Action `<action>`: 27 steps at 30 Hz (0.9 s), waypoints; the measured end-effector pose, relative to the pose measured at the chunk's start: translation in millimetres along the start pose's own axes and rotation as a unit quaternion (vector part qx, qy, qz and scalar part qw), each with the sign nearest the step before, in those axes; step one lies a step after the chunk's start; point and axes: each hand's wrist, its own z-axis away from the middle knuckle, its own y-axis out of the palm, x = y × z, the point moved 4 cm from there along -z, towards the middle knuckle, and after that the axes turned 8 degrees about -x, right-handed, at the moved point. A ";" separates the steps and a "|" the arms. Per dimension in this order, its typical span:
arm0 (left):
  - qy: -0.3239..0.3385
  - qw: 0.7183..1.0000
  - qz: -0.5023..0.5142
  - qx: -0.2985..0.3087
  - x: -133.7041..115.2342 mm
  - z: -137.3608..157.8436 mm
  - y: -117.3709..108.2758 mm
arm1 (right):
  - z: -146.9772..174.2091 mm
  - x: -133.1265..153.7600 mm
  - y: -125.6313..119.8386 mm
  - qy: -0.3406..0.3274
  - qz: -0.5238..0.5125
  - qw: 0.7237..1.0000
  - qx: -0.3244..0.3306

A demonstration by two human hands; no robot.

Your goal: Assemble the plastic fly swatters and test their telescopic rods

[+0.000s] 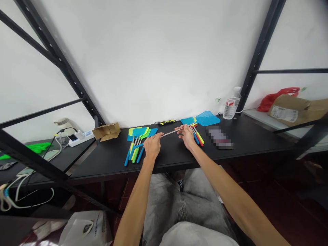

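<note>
A blue fly swatter (207,118) is stretched out slantwise above the black shelf, its thin metal shaft running between my hands. My left hand (153,145) is closed around its handle end, and the blue grip pokes out to the left. Farther up the shaft, my right hand (186,135) pinches the metal rod with its fingertips. Several blue and green fly swatters (139,131) lie fanned beside my left hand, handles toward me. Another small bunch of swatters (199,136), with blue, red and yellow-green handles, lies just past my right hand and is partly hidden by it.
An open cardboard box (107,132) sits at the left by a power strip (82,137). Against the wall lies a black and yellow tool (166,122). A water bottle (232,104) stands back right, behind a blurred flat object (219,137). Black metal posts (261,51) frame the shelf.
</note>
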 end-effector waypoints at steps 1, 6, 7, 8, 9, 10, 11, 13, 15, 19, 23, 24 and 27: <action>-0.002 1.000 -0.001 0.004 -1.6 0.3 0.5 | 1.7 -2.1 2.8 0.003 0.003 1.000 0.015; -0.005 0.999 0.012 0.045 -6.3 1.3 5.4 | 10.2 -10.5 14.4 0.011 0.049 0.995 0.090; -0.002 0.998 0.021 0.052 -7.3 1.3 6.4 | 11.8 -11.8 16.4 0.012 0.062 0.993 0.103; 0.001 0.998 0.029 0.058 -8.2 1.1 7.2 | 13.2 -12.9 18.3 0.014 0.072 0.991 0.114; 0.001 0.997 0.037 0.061 -9.0 0.7 7.8 | 14.2 -13.7 19.8 0.017 0.079 0.989 0.122; 0.000 0.997 0.042 0.063 -9.6 0.2 8.2 | 14.8 -14.3 20.9 0.020 0.083 0.988 0.125; -0.002 0.997 0.046 0.063 -10.0 -0.3 8.5 | 14.9 -14.7 21.5 0.024 0.084 0.988 0.125; -0.003 0.997 0.051 0.062 -10.5 -1.5 8.9 | 13.0 -14.6 20.2 0.034 0.077 0.991 0.106; -0.005 0.997 0.050 0.056 -9.4 -2.3 8.7 | 8.4 -13.0 15.2 0.040 0.055 0.996 0.059; -0.009 0.998 0.040 0.055 -2.3 -1.6 7.3 | -2.4 -6.9 -1.8 0.035 -0.039 0.996 -0.073; 0.005 0.996 0.046 0.077 1.6 0.7 6.2 | -7.2 -3.0 -13.1 0.038 -0.097 0.985 -0.138; 0.006 0.996 0.046 0.078 1.9 1.1 5.9 | -7.8 -2.4 -14.5 0.039 -0.106 0.983 -0.143; -0.001 0.996 0.042 0.085 3.1 1.8 5.6 | -8.9 -1.3 -19.2 0.042 -0.130 0.977 -0.167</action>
